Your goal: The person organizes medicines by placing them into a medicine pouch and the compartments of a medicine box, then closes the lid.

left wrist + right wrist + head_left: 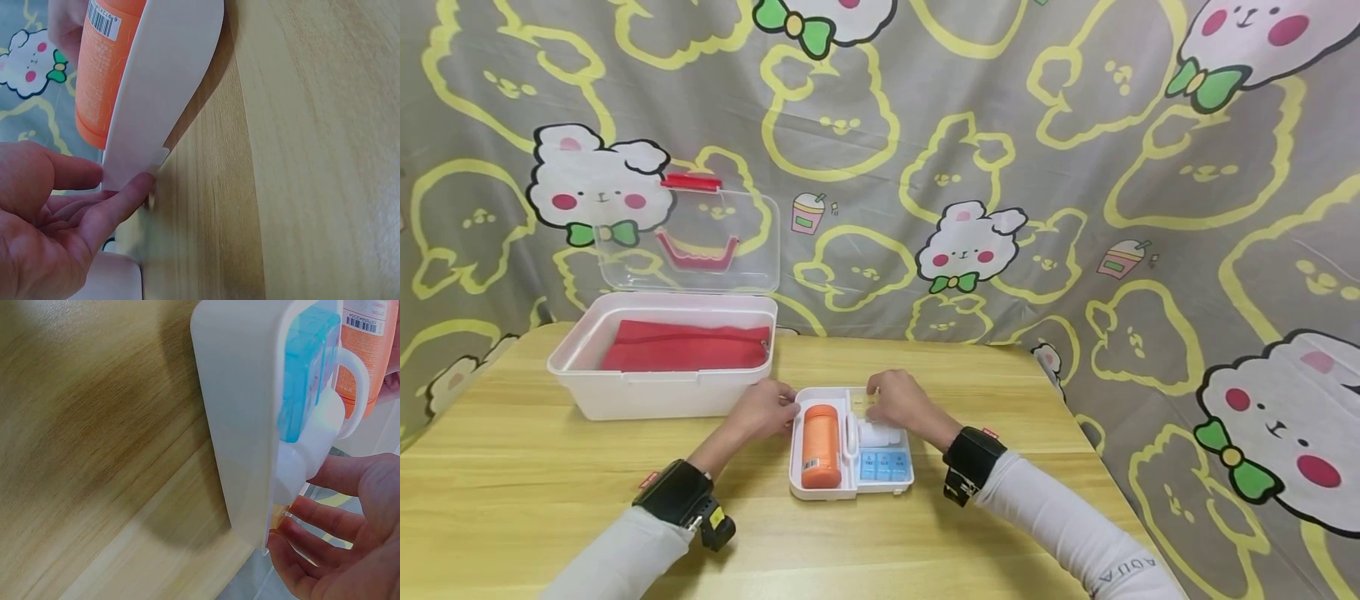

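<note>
A white divided case sits on the table between both hands. Its left compartment holds an orange bottle with a barcode; on the right lie a white bottle and a blue translucent pill organizer. My left hand pinches the case wall at the far left corner, thumb and finger on either side in the left wrist view. My right hand reaches over the far right corner, curled fingertips at a small yellowish piece, thumb beside the white bottle; I cannot tell whether it grips the piece.
Left of the case stands a white lidded bin, its clear lid raised, a red zippered pouch inside. A white handle rises along the case's divider. Behind the wooden table hangs a patterned curtain.
</note>
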The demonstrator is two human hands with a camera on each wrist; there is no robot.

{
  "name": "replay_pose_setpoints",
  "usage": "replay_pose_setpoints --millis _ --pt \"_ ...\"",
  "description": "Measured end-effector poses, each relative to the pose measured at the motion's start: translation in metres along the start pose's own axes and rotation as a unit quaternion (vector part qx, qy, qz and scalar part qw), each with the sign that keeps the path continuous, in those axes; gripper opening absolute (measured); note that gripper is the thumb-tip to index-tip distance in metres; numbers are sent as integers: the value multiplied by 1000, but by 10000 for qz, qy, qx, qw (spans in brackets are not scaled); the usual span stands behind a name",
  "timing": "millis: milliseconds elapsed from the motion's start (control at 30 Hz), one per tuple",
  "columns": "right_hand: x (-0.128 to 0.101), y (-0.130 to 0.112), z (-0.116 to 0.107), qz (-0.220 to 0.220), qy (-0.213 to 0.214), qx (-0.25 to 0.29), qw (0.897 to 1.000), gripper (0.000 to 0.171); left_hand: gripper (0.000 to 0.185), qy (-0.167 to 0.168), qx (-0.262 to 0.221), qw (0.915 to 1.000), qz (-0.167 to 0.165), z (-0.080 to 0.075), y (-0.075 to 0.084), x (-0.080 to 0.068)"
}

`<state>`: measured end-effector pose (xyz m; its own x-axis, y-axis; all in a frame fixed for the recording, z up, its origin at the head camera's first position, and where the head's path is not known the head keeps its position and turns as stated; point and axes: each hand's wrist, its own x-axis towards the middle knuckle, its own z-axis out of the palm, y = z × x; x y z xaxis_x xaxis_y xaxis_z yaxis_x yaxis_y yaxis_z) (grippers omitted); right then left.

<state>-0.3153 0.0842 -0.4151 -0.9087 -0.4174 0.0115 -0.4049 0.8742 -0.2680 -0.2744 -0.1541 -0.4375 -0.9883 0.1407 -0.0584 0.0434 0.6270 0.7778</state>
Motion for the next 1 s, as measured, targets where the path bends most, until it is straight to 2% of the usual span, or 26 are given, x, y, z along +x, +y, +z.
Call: replay_pose_setpoints --millis 167,267,433,567,767,867,1000 --pt "-1 2 1 103 -11 115 9999 34 24 17 13 10000 92 1 1 -1" --pt "-4 6 0 125 186 288 9993 37 23 40 20 9999 150 1 1 -2" --pt "-13 17 -3 550 508 762 9943 44 23 85 165 9996 201 1 2 -2" --pt "-21 26 -3 914 291 1265 9873 46 22 155 442 9987 213 1 2 -1" --pt "-29 38 3 1046 -253 2120 9713 44 19 229 785 9963 268 1 4 0" --pt "-30 42 6 1035 -254 2351 9661 44 17 282 918 9948 345 1 4 1" --pt "-31 44 8 918 -151 2449 9651 43 15 339 1084 9924 476 1 5 1"
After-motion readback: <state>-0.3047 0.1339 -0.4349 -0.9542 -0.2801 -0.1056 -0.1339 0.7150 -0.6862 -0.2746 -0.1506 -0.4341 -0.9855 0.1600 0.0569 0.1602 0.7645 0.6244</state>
